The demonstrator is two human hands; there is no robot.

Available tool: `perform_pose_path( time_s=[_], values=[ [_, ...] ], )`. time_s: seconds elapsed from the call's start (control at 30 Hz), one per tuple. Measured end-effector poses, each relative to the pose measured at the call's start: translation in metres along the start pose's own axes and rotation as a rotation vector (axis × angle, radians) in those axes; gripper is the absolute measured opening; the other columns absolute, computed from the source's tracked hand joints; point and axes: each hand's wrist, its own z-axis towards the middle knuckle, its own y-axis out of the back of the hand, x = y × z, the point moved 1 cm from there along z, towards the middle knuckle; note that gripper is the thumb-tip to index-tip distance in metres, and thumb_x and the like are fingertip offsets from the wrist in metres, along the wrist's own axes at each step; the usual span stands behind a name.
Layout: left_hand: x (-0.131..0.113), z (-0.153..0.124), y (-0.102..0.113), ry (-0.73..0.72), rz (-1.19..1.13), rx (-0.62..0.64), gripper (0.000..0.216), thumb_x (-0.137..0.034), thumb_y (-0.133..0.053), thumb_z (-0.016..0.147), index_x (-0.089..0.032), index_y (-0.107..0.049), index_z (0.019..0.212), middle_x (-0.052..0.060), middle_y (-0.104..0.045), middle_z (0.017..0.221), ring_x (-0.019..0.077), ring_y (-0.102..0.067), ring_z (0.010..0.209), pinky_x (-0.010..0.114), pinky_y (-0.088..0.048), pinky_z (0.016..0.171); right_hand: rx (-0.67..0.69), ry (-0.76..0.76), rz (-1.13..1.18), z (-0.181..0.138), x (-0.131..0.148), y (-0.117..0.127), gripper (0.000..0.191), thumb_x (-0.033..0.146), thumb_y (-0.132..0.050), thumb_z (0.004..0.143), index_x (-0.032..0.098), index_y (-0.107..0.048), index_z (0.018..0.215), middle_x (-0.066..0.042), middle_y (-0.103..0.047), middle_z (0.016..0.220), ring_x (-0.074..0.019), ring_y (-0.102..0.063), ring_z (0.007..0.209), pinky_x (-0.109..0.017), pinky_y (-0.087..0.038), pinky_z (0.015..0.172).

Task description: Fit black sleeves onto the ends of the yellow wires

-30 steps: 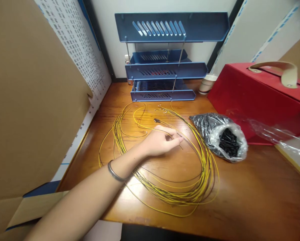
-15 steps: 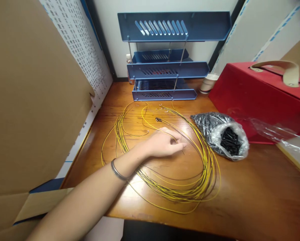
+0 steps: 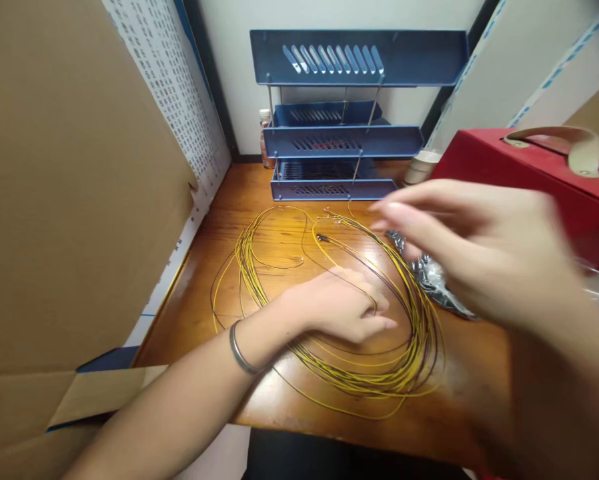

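Note:
Yellow and dark thin wires (image 3: 262, 293) lie in a loose coil on the wooden table. My left hand (image 3: 347, 303), with a dark bangle at the wrist, rests low inside the coil. Its thumb and fingers are closed on a wire (image 3: 367, 293) that runs over the back of the hand. My right hand (image 3: 484, 240) is raised above the coil's right side, its fingers pointing left and smeared by motion. Whether it holds anything cannot be made out. Behind it, a plastic bag (image 3: 434, 283) of small black pieces is mostly hidden.
A blue tiered tray rack (image 3: 344, 141) stands at the back, with a bottle (image 3: 265, 137) and a paper cup (image 3: 419, 167) nearby. A red box (image 3: 472, 157) with a beige handle is at right. Cardboard (image 3: 79, 200) walls off the left side.
My right hand has come in from the right, covering most of the bag. My left hand, still on the wire, has shifted slightly right and nearer. The whole view has shifted a little.

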Motion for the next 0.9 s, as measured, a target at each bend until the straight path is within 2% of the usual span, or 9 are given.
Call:
perform_pose_path(
  time_s=[0.07, 0.17, 0.27, 0.37, 0.43, 0.53, 0.67, 0.77, 0.9],
  values=[
    [-0.003, -0.001, 0.001, 0.014, -0.055, 0.022, 0.038, -0.038, -0.054, 0.091, -0.018, -0.052, 0.059, -0.001, -0.059, 0.057, 0.0116, -0.044, 0.052, 0.028, -0.032, 0.055, 0.196, -0.118, 0.054, 0.024, -0.019, -0.020, 0.018, 0.030, -0.060, 0.094, 0.017, -0.072, 0.094, -0.003, -0.072, 0.081, -0.0116, -0.059, 0.059, -0.024, -0.047, 0.054],
    [-0.006, -0.002, 0.003, 0.008, -0.123, -0.003, 0.039, -0.035, -0.055, 0.089, -0.018, -0.047, 0.055, -0.002, -0.054, 0.053, 0.0098, -0.040, 0.048, 0.028, -0.030, 0.052, 0.648, -0.282, 0.022, 0.050, -0.052, -0.054, 0.014, 0.019, -0.059, 0.090, 0.014, -0.072, 0.087, -0.004, -0.074, 0.077, -0.0121, -0.060, 0.057, -0.025, -0.048, 0.056],
    [-0.008, -0.002, 0.004, -0.040, -0.153, -0.041, 0.039, -0.033, -0.056, 0.088, -0.017, -0.046, 0.054, -0.003, -0.052, 0.052, 0.0087, -0.039, 0.048, 0.029, -0.028, 0.051, 0.835, -0.176, -0.055, 0.055, -0.068, -0.080, 0.018, 0.010, -0.064, 0.080, 0.016, -0.077, 0.092, -0.003, -0.077, 0.087, -0.0154, -0.068, 0.076, -0.023, -0.049, 0.068],
    [-0.008, -0.001, 0.002, -0.076, -0.148, -0.041, 0.039, -0.031, -0.057, 0.088, -0.017, -0.047, 0.053, -0.003, -0.051, 0.051, 0.0087, -0.038, 0.049, 0.029, -0.028, 0.051, 0.814, -0.100, -0.156, 0.049, -0.068, -0.094, 0.034, 0.015, -0.071, 0.080, 0.016, -0.074, 0.113, -0.003, -0.076, 0.087, -0.0156, -0.066, 0.076, -0.024, -0.047, 0.069],
    [-0.008, 0.000, 0.000, -0.111, -0.137, -0.039, 0.037, -0.029, -0.056, 0.088, -0.017, -0.048, 0.054, -0.003, -0.052, 0.051, 0.0092, -0.038, 0.049, 0.029, -0.029, 0.052, 0.799, -0.083, -0.198, 0.047, -0.066, -0.101, 0.037, 0.017, -0.073, 0.081, 0.014, -0.071, 0.118, -0.002, -0.074, 0.082, -0.0146, -0.064, 0.072, -0.024, -0.045, 0.067],
    [-0.006, 0.001, -0.005, -0.153, -0.085, -0.055, 0.035, -0.029, -0.055, 0.088, -0.018, -0.050, 0.055, -0.002, -0.056, 0.053, 0.0107, -0.041, 0.052, 0.029, -0.032, 0.054, 0.778, -0.061, -0.223, 0.048, -0.064, -0.108, 0.029, 0.014, -0.071, 0.084, 0.014, -0.071, 0.113, -0.002, -0.075, 0.086, -0.0130, -0.064, 0.074, -0.022, -0.045, 0.068],
    [-0.006, 0.001, -0.009, -0.144, 0.002, -0.058, 0.035, -0.033, -0.055, 0.089, -0.018, -0.056, 0.057, 0.000, -0.062, 0.056, 0.0126, -0.048, 0.055, 0.029, -0.035, 0.056, 0.770, -0.066, -0.259, 0.047, -0.059, -0.111, 0.008, 0.014, -0.064, 0.090, 0.016, -0.071, 0.094, -0.003, -0.075, 0.088, -0.0130, -0.065, 0.076, -0.022, -0.043, 0.068],
    [-0.006, 0.001, -0.010, -0.154, 0.047, -0.054, 0.032, -0.032, -0.053, 0.089, -0.018, -0.061, 0.061, 0.002, -0.067, 0.061, 0.0142, -0.053, 0.059, 0.029, -0.037, 0.058, 0.740, -0.052, -0.304, 0.044, -0.056, -0.108, 0.009, 0.021, -0.061, 0.094, 0.017, -0.068, 0.090, -0.005, -0.074, 0.087, -0.0166, -0.064, 0.078, -0.025, -0.041, 0.068],
    [-0.009, 0.000, -0.008, -0.208, 0.078, -0.055, 0.032, -0.028, -0.054, 0.088, -0.018, -0.061, 0.059, 0.002, -0.065, 0.059, 0.0134, -0.049, 0.054, 0.030, -0.035, 0.056, 0.653, -0.010, -0.346, 0.042, -0.060, -0.100, 0.010, 0.020, -0.056, 0.096, 0.018, -0.065, 0.094, -0.007, -0.072, 0.101, -0.0188, -0.064, 0.088, -0.026, -0.042, 0.076]
  ],
)
